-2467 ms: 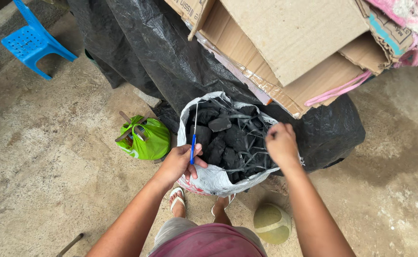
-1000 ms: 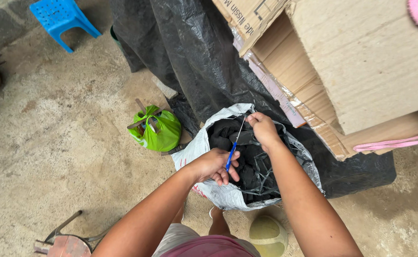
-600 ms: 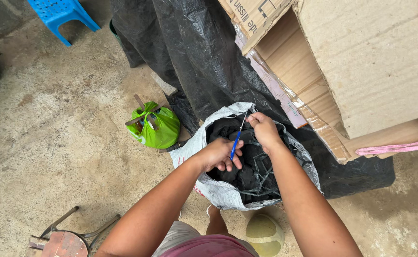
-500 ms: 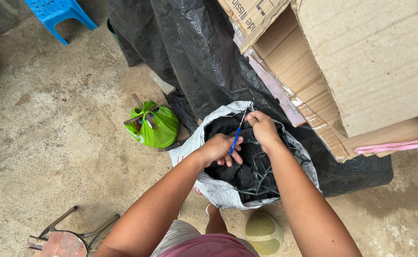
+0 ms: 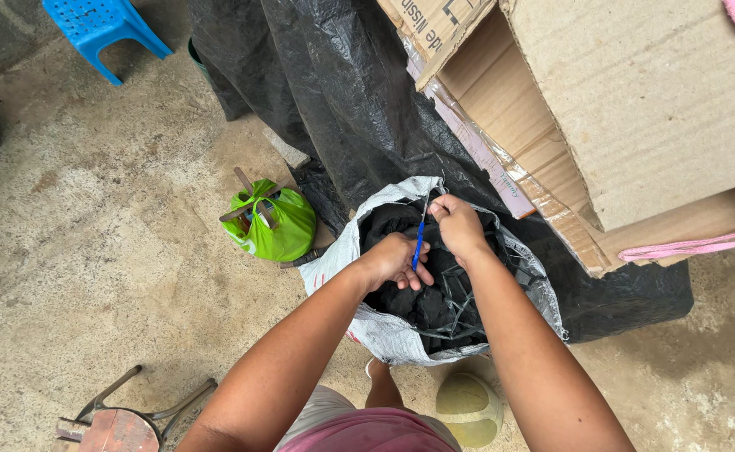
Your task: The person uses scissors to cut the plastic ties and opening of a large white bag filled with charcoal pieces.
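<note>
The sack (image 5: 401, 331), a white woven one with its mouth folded open, stood on the concrete floor (image 5: 100, 251) just below the middle of my view, filled with black charcoal lumps (image 5: 422, 305) and loose dark strips. My left hand (image 5: 397, 259) hung over the sack's mouth, its fingers curled and pinched around a blue-handled blade (image 5: 418, 238) whose thin metal tip pointed toward 12 o'clock. My right hand (image 5: 458, 224) sat just beside it at 2 o'clock, fingers pressed together in a pinch on something at the sack's far rim; I could not tell exactly what it held. The two hands were nearly touching. At 9 o'clock from the sack a knotted green plastic bag (image 5: 275, 226) lay on the floor. At 12 o'clock a black tarp (image 5: 334, 92) draped down, with flattened cardboard boxes (image 5: 635, 109) at 1 o'clock. A blue plastic stool (image 5: 104, 29) stood far off at 10 o'clock.
</note>
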